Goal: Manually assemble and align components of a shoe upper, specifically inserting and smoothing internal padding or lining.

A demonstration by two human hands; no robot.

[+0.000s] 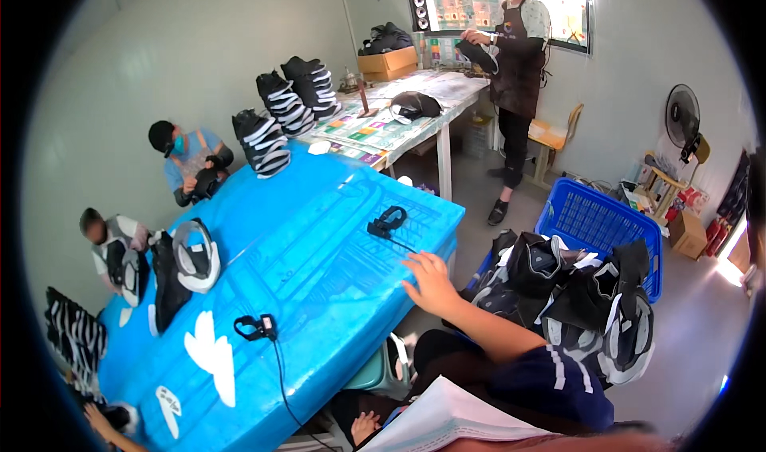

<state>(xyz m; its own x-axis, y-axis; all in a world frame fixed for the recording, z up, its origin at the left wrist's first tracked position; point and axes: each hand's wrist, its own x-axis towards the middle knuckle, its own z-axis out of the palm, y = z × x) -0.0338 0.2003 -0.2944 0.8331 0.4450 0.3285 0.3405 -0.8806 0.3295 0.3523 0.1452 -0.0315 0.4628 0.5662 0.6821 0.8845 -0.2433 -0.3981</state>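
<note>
My right hand [433, 284] rests at the near right edge of the blue-covered table [319, 213], fingers spread and holding nothing. Just beyond its fingertips, a black strap band [388, 222] with a cable lies on the cover. My left hand [365, 426] is low beside my lap, partly cut off by the white face mask [447, 420] in front. Its fingers look loosely apart, with nothing visible in them. A second black strap band [255, 327] lies farther left, its cable hanging over the near edge. White shoe-shaped pieces [211, 356] lie to its left.
Shoe uppers fill and surround a blue crate [602, 213] on my right. Seated co-workers [191, 161] handle black uppers along the far left. Stacked uppers [262, 142] stand at the back. A standing person [519, 53] holds another upper. Someone else's hand [100, 422] shows at lower left.
</note>
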